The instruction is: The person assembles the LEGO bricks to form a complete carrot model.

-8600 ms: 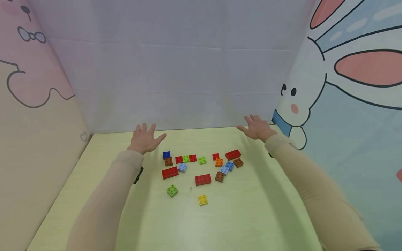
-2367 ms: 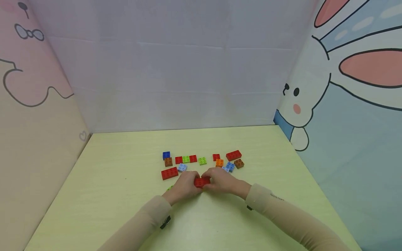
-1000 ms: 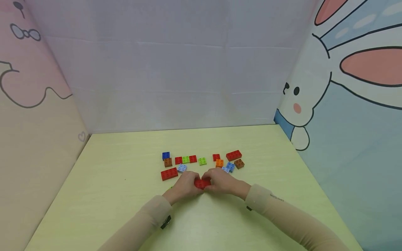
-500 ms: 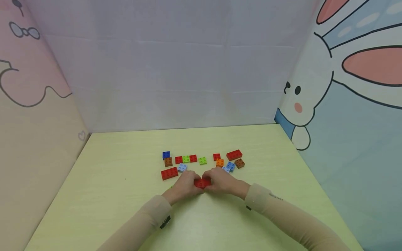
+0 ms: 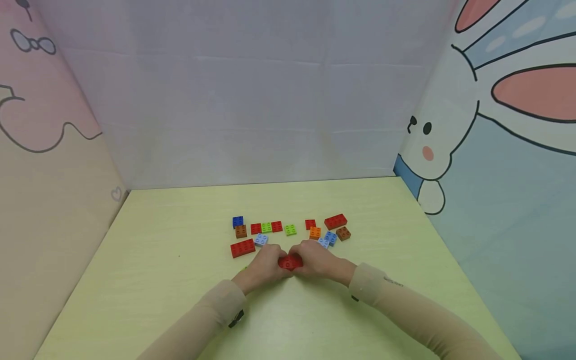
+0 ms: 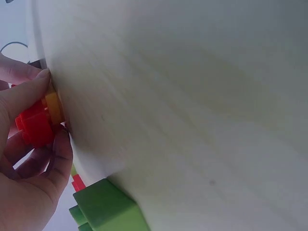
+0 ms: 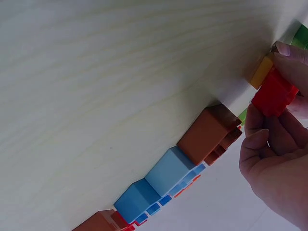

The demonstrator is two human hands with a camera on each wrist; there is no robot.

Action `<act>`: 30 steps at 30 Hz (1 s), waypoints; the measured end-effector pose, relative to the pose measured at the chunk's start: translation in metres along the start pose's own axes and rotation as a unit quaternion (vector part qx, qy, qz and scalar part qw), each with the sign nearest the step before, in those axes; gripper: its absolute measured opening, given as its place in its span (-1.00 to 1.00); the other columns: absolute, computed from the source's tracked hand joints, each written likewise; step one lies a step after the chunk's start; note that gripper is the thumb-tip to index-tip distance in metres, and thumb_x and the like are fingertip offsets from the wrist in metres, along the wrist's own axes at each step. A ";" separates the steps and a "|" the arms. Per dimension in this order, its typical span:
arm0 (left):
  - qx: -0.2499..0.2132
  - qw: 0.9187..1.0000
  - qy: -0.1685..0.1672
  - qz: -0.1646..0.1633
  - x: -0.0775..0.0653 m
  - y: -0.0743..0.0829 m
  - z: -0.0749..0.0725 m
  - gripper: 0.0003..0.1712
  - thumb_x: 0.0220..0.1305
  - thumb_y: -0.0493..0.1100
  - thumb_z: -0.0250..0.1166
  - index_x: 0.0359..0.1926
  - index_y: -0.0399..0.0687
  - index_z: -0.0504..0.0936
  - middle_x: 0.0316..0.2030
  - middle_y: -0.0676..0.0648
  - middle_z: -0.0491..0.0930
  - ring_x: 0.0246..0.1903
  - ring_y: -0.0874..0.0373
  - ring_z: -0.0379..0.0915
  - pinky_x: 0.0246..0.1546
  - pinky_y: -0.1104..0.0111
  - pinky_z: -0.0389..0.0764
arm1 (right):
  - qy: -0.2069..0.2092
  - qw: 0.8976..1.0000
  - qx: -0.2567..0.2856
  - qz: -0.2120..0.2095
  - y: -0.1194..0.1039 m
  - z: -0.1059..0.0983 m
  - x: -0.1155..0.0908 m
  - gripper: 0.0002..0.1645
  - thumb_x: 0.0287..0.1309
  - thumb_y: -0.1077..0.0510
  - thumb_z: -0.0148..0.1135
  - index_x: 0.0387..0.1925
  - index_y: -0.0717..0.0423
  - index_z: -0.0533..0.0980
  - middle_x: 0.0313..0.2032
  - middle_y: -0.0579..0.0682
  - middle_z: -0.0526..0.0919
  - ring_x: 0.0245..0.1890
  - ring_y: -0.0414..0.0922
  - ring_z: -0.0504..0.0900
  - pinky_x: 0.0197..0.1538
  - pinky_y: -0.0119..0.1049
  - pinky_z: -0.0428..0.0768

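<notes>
Both hands hold a red eight-stud toy building brick (image 5: 290,262) between them, low over the table. My left hand (image 5: 266,267) pinches one end, thumb on the near side, and my right hand (image 5: 317,259) pinches the other. Beneath the red brick, a yellow brick (image 6: 54,107) shows in the left wrist view, pressed up against its underside. The right wrist view also has the yellow brick (image 7: 262,72) between the red brick (image 7: 273,94) and the tabletop. A green brick (image 6: 110,207) stands near the left hand, mostly hidden in the head view.
Behind the hands lie several loose bricks: a long red brick (image 5: 243,248), a light blue brick (image 5: 261,240), an orange brick (image 5: 315,233) and another long red brick (image 5: 335,221). A brown brick (image 7: 207,134) sits near the right hand. Cloth walls (image 5: 261,115) surround the table (image 5: 148,280).
Since the earliest frame, the hands have come down from the table's back and gripped the long red brick, which sits over where the yellow brick lay. Over the last second they barely move.
</notes>
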State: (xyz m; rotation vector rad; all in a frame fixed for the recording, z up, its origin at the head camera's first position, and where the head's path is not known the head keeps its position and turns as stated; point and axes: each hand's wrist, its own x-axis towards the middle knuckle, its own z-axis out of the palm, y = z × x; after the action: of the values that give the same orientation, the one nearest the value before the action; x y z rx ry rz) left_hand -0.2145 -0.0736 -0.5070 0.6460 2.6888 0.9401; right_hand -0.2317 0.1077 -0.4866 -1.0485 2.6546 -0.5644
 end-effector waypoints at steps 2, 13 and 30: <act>0.000 1.000 -0.001 -0.002 0.000 0.000 0.000 -0.75 -0.03 -0.05 0.53 -0.35 -0.06 0.73 -0.57 0.09 0.47 -0.48 0.19 0.35 -0.49 0.40 0.40 | -0.003 1.000 0.000 0.000 0.000 0.000 0.001 -0.70 0.00 0.11 0.45 -0.18 0.07 0.63 -0.42 -0.26 0.57 -0.42 -0.28 0.47 -0.32 -0.43 0.46; -0.029 0.999 -0.003 -0.026 -0.001 -0.002 0.000 -0.74 -0.05 -0.08 0.54 -0.33 -0.07 0.74 -0.58 0.14 0.53 -0.49 0.20 0.41 -0.48 0.39 0.46 | -0.017 1.000 0.007 0.001 -0.001 -0.001 0.004 -0.69 0.02 0.07 0.44 -0.17 0.06 0.64 -0.42 -0.26 0.58 -0.42 -0.29 0.48 -0.32 -0.45 0.47; -0.007 1.000 0.007 -0.018 0.000 -0.004 0.001 -0.64 -0.13 -0.02 0.58 -0.29 -0.09 0.76 -0.54 0.14 0.47 -0.41 0.17 0.34 -0.37 0.34 0.37 | -0.011 1.000 -0.004 -0.003 -0.002 0.001 0.005 -0.75 0.02 0.09 0.43 -0.23 0.06 0.65 -0.46 -0.27 0.56 -0.44 -0.29 0.46 -0.34 -0.45 0.46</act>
State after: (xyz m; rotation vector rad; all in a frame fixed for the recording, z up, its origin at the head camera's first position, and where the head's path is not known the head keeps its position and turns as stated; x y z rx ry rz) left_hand -0.2155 -0.0758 -0.5109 0.5890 2.6939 0.9574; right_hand -0.2334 0.1023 -0.4873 -1.0595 2.6385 -0.5405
